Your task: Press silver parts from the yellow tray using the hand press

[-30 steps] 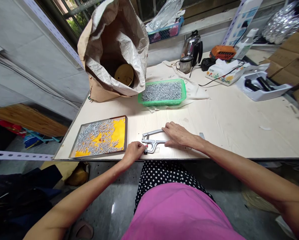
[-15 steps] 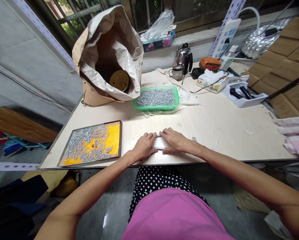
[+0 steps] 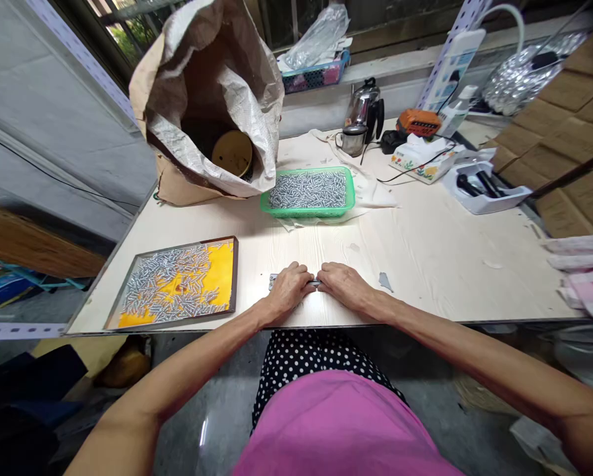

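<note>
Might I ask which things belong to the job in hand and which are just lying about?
Probably the job:
- metal hand tool, gripped
- yellow-lined tray and green basket, both holding small metal pieces

Apparently lying about:
- kettle
- metal mug
- tissue pack

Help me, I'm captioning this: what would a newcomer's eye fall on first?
Probably the big open sack at the back left of the table, then the green basket of small metal pieces beside it. Front left, a yellow-bottomed tray holds similar pieces. At front centre, the left hand and right hand grip a metal tool.
</note>
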Available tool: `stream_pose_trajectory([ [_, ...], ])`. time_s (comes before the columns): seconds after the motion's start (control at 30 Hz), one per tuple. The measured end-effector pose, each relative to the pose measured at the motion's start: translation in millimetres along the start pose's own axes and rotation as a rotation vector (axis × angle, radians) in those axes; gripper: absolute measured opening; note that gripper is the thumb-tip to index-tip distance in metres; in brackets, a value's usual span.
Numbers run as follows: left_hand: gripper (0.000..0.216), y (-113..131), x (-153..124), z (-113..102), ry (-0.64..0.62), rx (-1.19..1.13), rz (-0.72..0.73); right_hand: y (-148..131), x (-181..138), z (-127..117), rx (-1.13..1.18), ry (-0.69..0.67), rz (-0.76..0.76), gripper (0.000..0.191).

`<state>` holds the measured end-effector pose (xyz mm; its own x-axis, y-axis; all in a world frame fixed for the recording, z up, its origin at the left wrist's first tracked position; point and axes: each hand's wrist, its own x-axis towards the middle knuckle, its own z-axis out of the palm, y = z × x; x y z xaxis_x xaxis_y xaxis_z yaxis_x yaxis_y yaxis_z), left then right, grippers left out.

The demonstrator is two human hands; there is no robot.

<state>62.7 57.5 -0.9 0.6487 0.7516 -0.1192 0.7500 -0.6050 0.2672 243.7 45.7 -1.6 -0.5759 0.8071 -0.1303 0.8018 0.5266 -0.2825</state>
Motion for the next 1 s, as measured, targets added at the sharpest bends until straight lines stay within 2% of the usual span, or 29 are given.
stream_pose_trajectory([
  [0.1,0.025,0.9,-3.9,4.0,0.036,0.024,-0.018,8.2,1.2,-0.6,-0.027,0.062,-0.011,0.018],
  [0.2,0.035,5.7,-15.3,17.1,0.175,0.033,-0.052,23.6,7.0,-6.6,-0.031,0.073,-0.087,0.045],
  [0.23,0.037,8.7,-20.4,23.2,0.223,0.031,-0.052,28.8,9.9,-8.3,-0.016,0.058,-0.113,0.047],
  [0.33,0.043,21.9,-35.7,41.7,0.316,0.004,-0.013,38.0,19.8,-9.1,0.014,0.059,-0.087,0.035],
  [0.43,0.05,37.7,-45.9,53.7,0.34,-0.05,0.046,37.0,31.1,-4.8,-0.063,0.1,-0.025,0.022],
  [0.53,0.044,49.4,-49.7,57.7,0.332,-0.109,0.08,36.6,45.7,-4.6,-0.145,0.134,-0.044,0.012],
  [0.63,0.043,52.9,-50.2,56.6,0.336,-0.16,0.075,37.6,59.5,-12.9,-0.165,0.161,-0.023,0.013],
  [0.7,0.048,51.4,-49.2,55.4,0.338,-0.189,0.073,30.6,63.4,-19.4,-0.182,0.151,-0.007,0.013],
  [0.77,0.05,48.7,-47.2,55.8,0.331,-0.223,0.075,13.4,62.5,-22.4,-0.187,0.131,-0.074,0.013],
  [0.9,0.051,49.2,-47.1,60.9,0.318,-0.251,0.08,-36.8,57.4,-12.1,-0.143,0.033,-0.393,0.015],
  [1.0,0.035,57.9,-62.5,59.0,0.351,-0.188,0.156,-61.4,61.0,3.6,-0.166,-0.013,-0.541,0.014],
])
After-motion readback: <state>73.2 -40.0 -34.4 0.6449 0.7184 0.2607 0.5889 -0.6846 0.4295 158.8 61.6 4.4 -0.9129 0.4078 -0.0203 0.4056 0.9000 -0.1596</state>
